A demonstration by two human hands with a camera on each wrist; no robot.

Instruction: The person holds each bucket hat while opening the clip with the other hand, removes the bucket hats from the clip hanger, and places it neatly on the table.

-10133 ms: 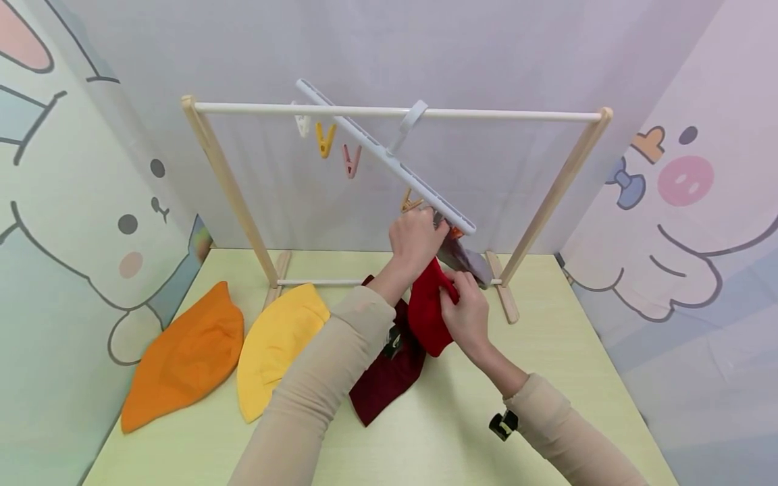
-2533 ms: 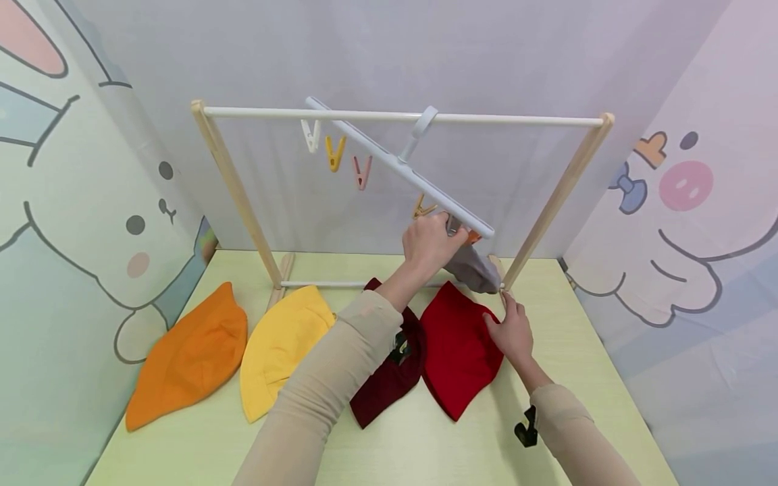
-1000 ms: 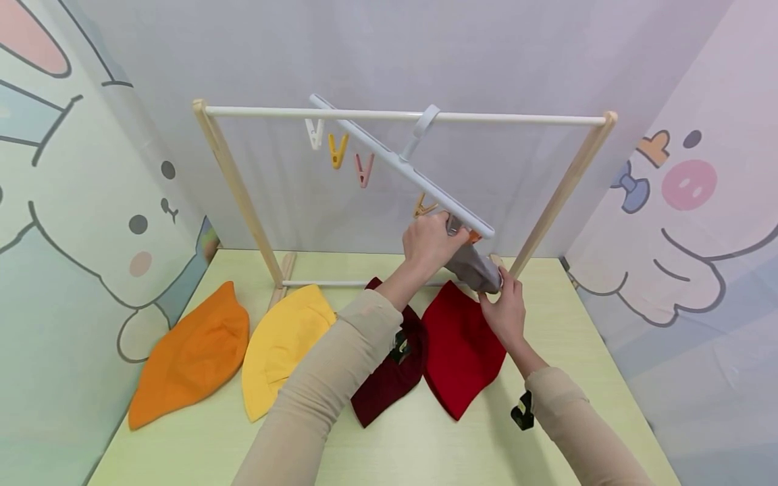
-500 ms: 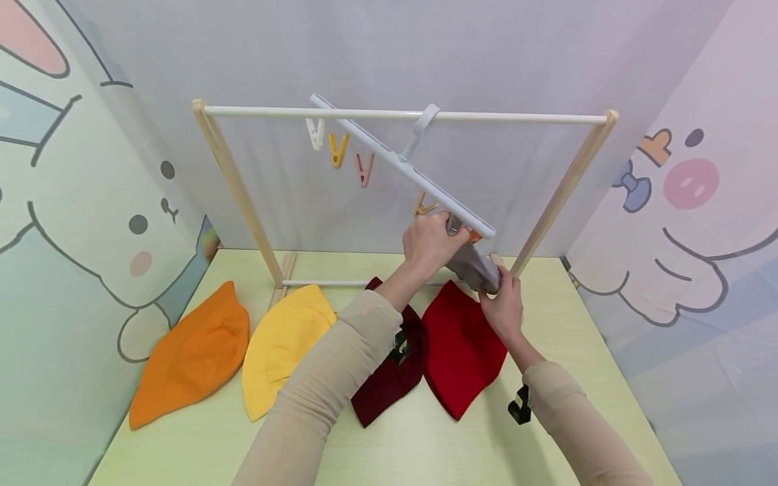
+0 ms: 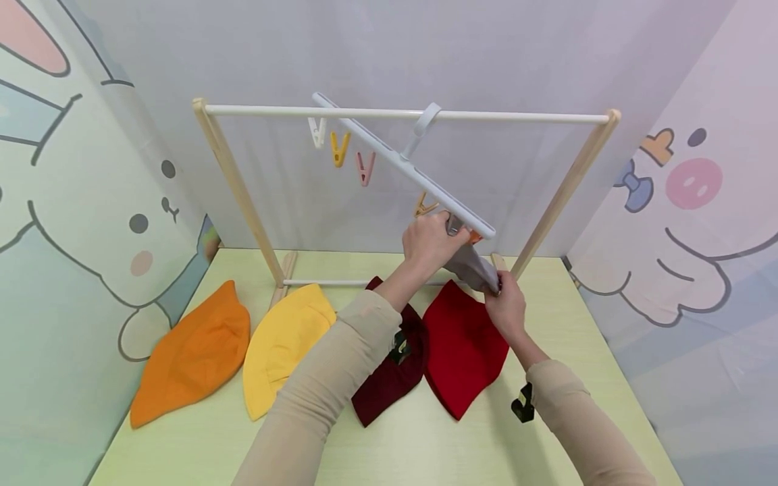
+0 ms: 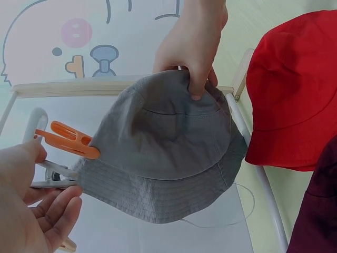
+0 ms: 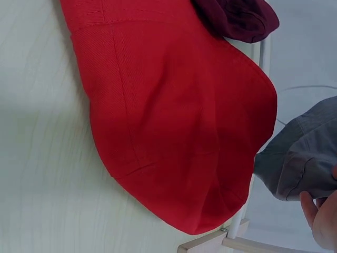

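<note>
A grey bucket hat (image 6: 163, 132) hangs below the right end of the white hanger (image 5: 406, 164). An orange clothespin (image 6: 71, 139) bites its brim. My left hand (image 5: 428, 239) pinches a grey clothespin (image 6: 55, 176) at the brim's edge, with the thumb close to the orange one. My right hand (image 5: 506, 304) grips the hat's crown, thumb on the outside and fingers mostly hidden, as the left wrist view shows. Beneath lies a red bucket hat (image 5: 464, 351) on the table, with a dark red hat (image 5: 389, 391) beside it, partly covered by my left arm.
A yellow hat (image 5: 282, 351) and an orange hat (image 5: 191, 358) lie on the table's left side. White, yellow, pink and light orange clothespins (image 5: 423, 204) hang along the hanger. It hooks over the white rod (image 5: 504, 117) of a wooden rack (image 5: 568, 189).
Earlier my right hand held the red hat up; that hat now lies on the table. The right hand has moved to the grey hat and gripped it. My left hand stays at the clothespins.
</note>
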